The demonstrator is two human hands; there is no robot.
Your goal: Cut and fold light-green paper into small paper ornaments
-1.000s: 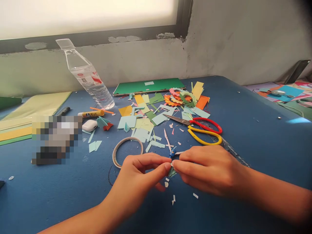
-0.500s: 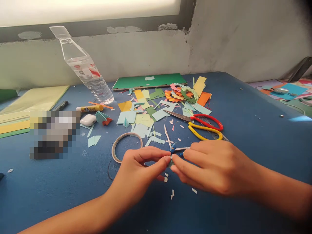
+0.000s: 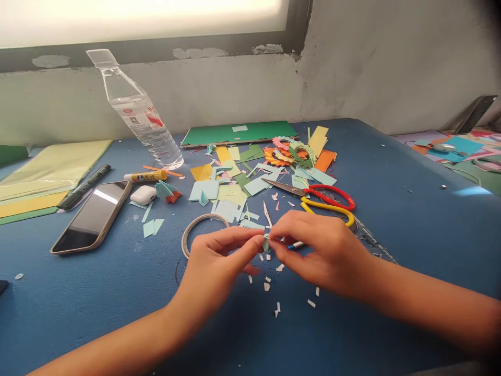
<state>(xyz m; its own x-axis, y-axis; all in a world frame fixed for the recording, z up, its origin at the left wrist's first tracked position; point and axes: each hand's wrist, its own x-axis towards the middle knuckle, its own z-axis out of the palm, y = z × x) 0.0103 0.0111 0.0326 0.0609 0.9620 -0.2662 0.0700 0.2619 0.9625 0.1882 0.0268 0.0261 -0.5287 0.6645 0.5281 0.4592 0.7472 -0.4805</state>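
Both the left hand (image 3: 219, 256) and the right hand (image 3: 324, 250) pinch a tiny pale-green paper scrap (image 3: 266, 243) between their fingertips just above the bench (image 3: 97, 308); it likely wants a light, steady grip and small fingertip movements.

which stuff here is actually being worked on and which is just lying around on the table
In use: small pale green paper piece, pinched between left hand and right hand.

Lying about: scissors, tape ring, phone, glue stick, water bottle, marker, earbud case, paper scraps.
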